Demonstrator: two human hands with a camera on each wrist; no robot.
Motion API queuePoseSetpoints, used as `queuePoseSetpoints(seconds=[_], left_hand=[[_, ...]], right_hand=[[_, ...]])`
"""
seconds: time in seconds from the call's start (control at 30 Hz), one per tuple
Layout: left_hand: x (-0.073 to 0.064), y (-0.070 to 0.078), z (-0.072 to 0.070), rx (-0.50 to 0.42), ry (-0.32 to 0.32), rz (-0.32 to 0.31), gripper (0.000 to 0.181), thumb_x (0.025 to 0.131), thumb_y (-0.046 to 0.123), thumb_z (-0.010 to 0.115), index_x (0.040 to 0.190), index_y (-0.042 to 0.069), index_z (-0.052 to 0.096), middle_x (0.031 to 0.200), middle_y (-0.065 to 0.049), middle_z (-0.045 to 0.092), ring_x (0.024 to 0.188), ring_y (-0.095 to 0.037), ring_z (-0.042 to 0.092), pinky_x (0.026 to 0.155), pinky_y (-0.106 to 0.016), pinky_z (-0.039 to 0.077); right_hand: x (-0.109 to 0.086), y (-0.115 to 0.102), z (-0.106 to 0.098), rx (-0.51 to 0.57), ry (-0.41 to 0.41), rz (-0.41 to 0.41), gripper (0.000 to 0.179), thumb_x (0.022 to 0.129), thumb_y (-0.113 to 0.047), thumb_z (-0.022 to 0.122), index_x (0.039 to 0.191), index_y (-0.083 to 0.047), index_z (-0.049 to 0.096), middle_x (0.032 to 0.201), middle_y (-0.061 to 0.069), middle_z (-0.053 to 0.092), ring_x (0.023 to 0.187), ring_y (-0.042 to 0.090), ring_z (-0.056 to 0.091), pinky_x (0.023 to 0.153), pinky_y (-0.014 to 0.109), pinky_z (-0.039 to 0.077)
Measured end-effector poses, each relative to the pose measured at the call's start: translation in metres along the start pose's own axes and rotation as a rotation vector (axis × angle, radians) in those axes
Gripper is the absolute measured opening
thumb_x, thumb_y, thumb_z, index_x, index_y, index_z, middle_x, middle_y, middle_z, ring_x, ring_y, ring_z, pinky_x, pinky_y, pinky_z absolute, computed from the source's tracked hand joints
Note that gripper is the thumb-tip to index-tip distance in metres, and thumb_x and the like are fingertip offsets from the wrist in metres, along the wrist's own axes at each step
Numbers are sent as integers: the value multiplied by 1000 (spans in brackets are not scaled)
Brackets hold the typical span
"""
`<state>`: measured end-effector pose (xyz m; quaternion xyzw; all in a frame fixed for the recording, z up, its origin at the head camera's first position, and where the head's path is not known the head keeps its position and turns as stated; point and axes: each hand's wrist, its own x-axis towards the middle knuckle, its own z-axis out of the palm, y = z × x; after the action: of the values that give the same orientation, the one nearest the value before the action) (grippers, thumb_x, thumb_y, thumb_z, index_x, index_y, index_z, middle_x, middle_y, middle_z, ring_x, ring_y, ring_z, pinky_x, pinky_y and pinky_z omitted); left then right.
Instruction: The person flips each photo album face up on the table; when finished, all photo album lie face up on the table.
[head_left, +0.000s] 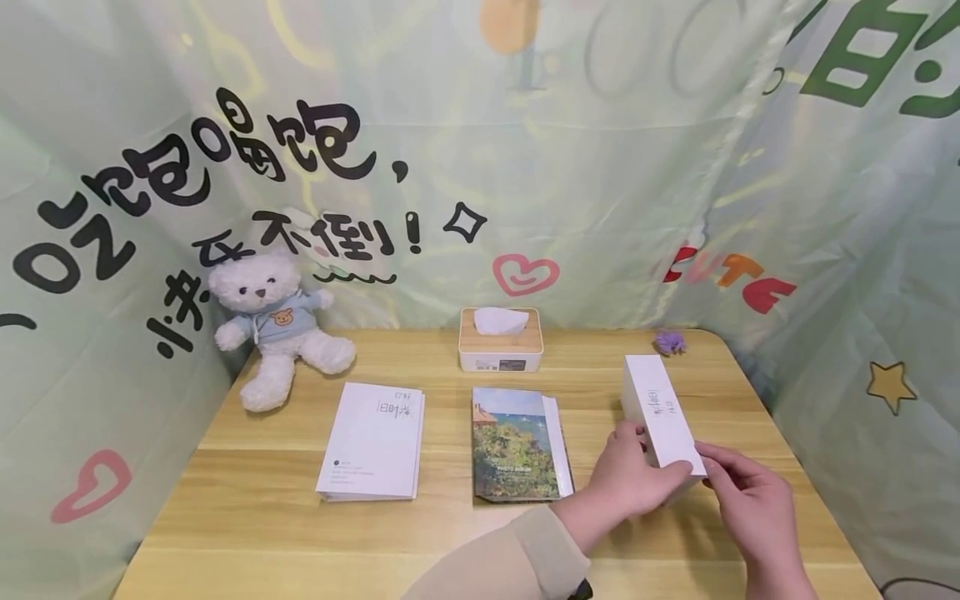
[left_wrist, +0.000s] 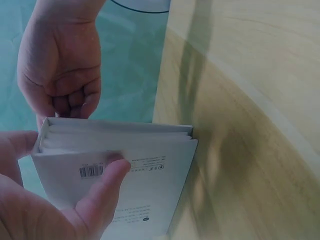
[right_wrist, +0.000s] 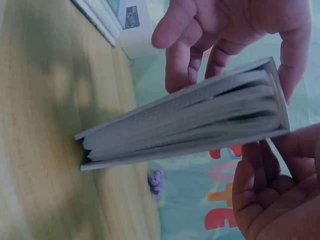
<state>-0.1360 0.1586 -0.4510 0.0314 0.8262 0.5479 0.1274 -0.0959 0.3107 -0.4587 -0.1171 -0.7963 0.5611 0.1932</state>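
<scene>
A thick white album [head_left: 663, 417] is held spine up over the right part of the table, its opening edge toward the wood. Pencilled handwriting runs along the spine. From the left side my left hand [head_left: 633, 475] grips it, the thumb at the spine's near end and the fingers along the cover. My right hand [head_left: 753, 500] pinches the near right corner of the spine. The left wrist view shows a barcode and small print on the album's cover [left_wrist: 150, 200]. Layered pages [right_wrist: 185, 120] appear end-on in the right wrist view.
A similar white album [head_left: 371, 442] lies at left, and a photo album with a painted landscape cover [head_left: 513, 442] lies mid-table. Behind them are a tissue box [head_left: 500, 342], a white teddy bear [head_left: 277, 325] and a purple flower [head_left: 670, 342]. Printed curtains [head_left: 600, 208] surround the table.
</scene>
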Motion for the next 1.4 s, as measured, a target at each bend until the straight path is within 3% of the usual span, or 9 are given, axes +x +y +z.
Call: queuePoseSetpoints(seconds=[0.13,0.37,0.6,0.77,0.83,0.9,1.07,1.23,1.4], left_hand=[[-1,0,0,35,11,-7,68,84,48,85,132,13,53,119,-1,62,101,-12,63,87,-27,53],[-2,-1,-3,17,42,-39,82,77,54,90,136,12,51,106,3,58,80,-12,57,70,-29,50],[-1,-5,-4,-6,55,-53,86,76,56,89,139,13,48,104,4,56,78,-13,54,68,-29,48],[-3,-5,-6,-10,70,-55,83,75,49,90,137,14,49,99,6,55,75,-12,53,65,-29,47],[-3,-6,-7,-12,74,-51,80,75,47,90,136,14,49,98,6,54,75,-12,53,65,-29,47],[-2,-7,-6,-24,66,-37,80,76,47,90,136,14,49,99,6,54,76,-12,53,65,-28,47],[-2,-12,-3,-89,41,-27,81,76,46,90,137,12,49,100,5,56,81,-10,55,70,-27,50],[-2,-15,3,-142,28,-27,73,80,40,91,133,11,51,98,6,57,82,-10,57,73,-27,51],[-1,-15,3,-129,30,2,64,80,41,93,125,14,56,97,8,56,81,-7,55,73,-26,50]], right_hand=[[0,2,1,-35,-5,-60,14,97,9,69,108,13,77,92,-24,74,80,-6,67,69,10,54],[-2,10,2,-106,-75,-9,17,99,1,69,102,17,73,80,-22,70,73,-2,64,65,13,54],[3,23,3,-163,-164,7,24,102,-5,69,108,19,71,80,-19,70,75,-1,64,66,16,53],[6,35,3,-253,-278,83,39,107,-16,63,126,18,65,99,10,77,81,0,64,67,22,57],[8,38,3,-271,-339,150,49,111,-23,56,135,19,58,115,26,74,86,0,64,70,25,58],[10,40,4,-281,-387,215,58,113,-30,49,142,20,51,127,34,67,89,0,64,73,26,58],[13,42,4,-284,-421,306,67,115,-39,42,146,21,44,139,36,60,93,1,65,76,25,58],[13,41,-2,-313,-425,320,69,115,-40,42,147,21,43,137,36,60,96,7,64,76,25,57],[14,41,-5,-313,-417,325,70,114,-41,43,148,20,43,135,34,62,93,1,62,76,24,57]])
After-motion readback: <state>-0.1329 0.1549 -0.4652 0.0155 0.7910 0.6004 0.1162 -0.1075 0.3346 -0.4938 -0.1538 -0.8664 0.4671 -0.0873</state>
